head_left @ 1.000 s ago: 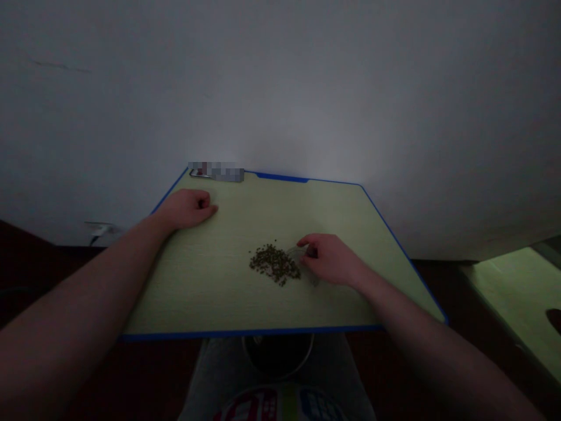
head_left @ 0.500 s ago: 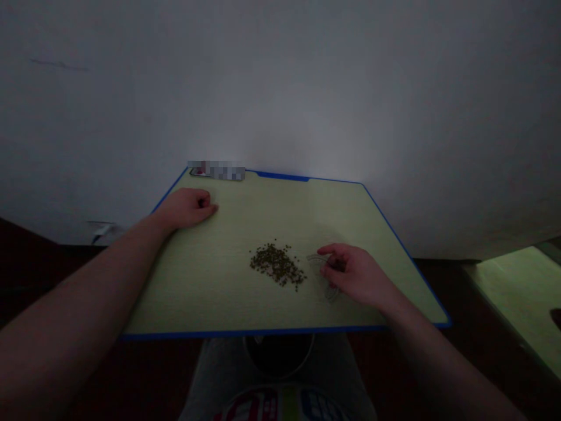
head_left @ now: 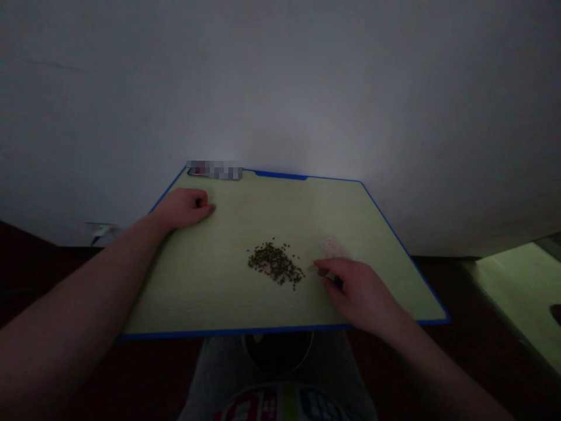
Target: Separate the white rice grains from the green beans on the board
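Note:
A loose pile of small dark green-brown seeds (head_left: 275, 263) lies near the middle of a pale green board with a blue edge (head_left: 197, 292). My right hand (head_left: 359, 294) rests just to the right of the pile, its fingers pinched on a small clear plastic piece (head_left: 312, 268), which is mostly hidden by the fingers. Further up the board, a faint pale patch (head_left: 333, 248) shows; I cannot tell what it is. My left hand (head_left: 184, 209) lies in a loose fist near the board's far left edge, touching only the board.
A blurred flat item (head_left: 214, 170) sits at the board's far edge, with a wall behind it. A cable and plug (head_left: 100, 232) show by the wall at left. My grey-clad legs (head_left: 280, 356) are below the near edge; a pale green surface (head_left: 512, 292) lies at right.
My right hand has slid toward me across the board, and the clear piece has moved with it. The seed pile and my left hand have barely moved.

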`<state>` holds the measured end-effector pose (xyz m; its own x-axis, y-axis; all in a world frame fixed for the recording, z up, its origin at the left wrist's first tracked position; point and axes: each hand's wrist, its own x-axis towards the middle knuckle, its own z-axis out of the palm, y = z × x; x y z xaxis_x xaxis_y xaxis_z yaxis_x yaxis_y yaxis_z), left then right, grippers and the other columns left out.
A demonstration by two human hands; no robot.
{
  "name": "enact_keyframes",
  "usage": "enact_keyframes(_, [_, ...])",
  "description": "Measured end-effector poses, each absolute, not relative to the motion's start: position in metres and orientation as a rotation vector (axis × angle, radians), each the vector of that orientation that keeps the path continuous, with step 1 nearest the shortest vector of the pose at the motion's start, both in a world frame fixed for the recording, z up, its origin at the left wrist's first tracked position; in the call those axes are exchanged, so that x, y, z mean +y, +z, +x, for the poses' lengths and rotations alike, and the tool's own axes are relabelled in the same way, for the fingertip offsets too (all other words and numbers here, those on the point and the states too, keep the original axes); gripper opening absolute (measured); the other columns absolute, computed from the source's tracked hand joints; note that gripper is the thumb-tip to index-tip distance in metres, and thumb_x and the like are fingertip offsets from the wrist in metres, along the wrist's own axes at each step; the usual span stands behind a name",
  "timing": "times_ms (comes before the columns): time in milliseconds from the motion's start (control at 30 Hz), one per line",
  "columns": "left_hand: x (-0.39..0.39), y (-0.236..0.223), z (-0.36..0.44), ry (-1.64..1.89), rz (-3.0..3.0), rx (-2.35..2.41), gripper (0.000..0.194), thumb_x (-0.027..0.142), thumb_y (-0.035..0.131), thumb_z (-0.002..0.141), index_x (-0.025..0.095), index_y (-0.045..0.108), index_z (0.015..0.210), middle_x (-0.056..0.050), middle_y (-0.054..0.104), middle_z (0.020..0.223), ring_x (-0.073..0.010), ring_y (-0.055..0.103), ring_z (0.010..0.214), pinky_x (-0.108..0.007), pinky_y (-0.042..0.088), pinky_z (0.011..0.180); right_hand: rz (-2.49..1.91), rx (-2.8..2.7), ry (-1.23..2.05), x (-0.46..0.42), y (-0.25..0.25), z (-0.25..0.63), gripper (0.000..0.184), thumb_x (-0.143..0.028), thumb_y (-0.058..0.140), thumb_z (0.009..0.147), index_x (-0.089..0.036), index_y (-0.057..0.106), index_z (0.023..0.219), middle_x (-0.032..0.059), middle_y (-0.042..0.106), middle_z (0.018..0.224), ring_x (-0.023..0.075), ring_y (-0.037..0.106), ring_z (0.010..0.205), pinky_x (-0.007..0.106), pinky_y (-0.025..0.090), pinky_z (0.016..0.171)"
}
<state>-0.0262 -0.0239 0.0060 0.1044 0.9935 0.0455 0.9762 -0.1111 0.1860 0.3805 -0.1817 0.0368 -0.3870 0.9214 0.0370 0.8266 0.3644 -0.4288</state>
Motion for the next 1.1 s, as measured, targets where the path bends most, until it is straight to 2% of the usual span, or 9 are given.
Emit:
enact_keyframes(300, [-0.024,0.006,-0.025,0.23,2.237,2.019,0.04,0.06,0.045,0.079,0.022,0.058,0.073,-0.004,0.054,0.065,-0.0211,0.052,0.068,-0.034,0.036,0.067,-1.485,-2.298,0.719,-0.185,0.033,0.375,0.038,-0.016,0.055,0.09,-0.017,0.077,0.121,0.0096,0.082,0.106,0.0245,0.077,0.095,0.038,0.06,0.087])
enact_keyframes(467, [-0.023,0.005,-0.026,0.224,2.243,2.024,0.039,0.06,0.045,0.079,0.023,0.052,0.071,-0.003,0.054,0.064,-0.0196,0.051,0.067,-0.032,0.035,0.065,-1.53,-2.159,0.753,-0.196,0.033,0.382,0.039,-0.017,0.056,0.087,-0.019,0.076,0.12,0.009,0.082,0.101,0.0235,0.077,0.083,0.038,0.061,0.078])
enact_keyframes(633, [-0.022,0.005,-0.027,0.224,2.263,2.011,0.039,0.06,0.046,0.079,0.023,0.056,0.071,-0.004,0.056,0.064,-0.0205,0.053,0.067,-0.032,0.036,0.065,-1.543,-2.127,0.804,-0.206,0.029,0.381,0.04,-0.017,0.056,0.085,-0.021,0.077,0.119,0.0084,0.082,0.102,0.0218,0.076,0.077,0.037,0.061,0.072])
enact_keyframes(833, [-0.023,0.005,-0.027,0.238,2.244,2.018,0.039,0.06,0.046,0.079,0.023,0.056,0.071,-0.004,0.055,0.063,-0.0204,0.053,0.067,-0.032,0.037,0.065,-1.534,-2.145,0.792,-0.205,0.023,0.375,0.039,-0.015,0.056,0.084,-0.019,0.078,0.116,0.0081,0.082,0.099,0.0214,0.075,0.077,0.035,0.06,0.071])
enact_keyframes(1100, [-0.024,0.006,-0.025,0.262,2.252,2.0,0.038,0.059,0.046,0.079,0.023,0.051,0.068,-0.003,0.054,0.061,-0.0194,0.051,0.064,-0.032,0.035,0.063,-1.692,-2.034,0.624,-0.193,0.02,0.392,0.037,-0.025,0.055,0.086,-0.019,0.08,0.113,0.0097,0.083,0.099,0.0246,0.077,0.076,0.038,0.061,0.071])
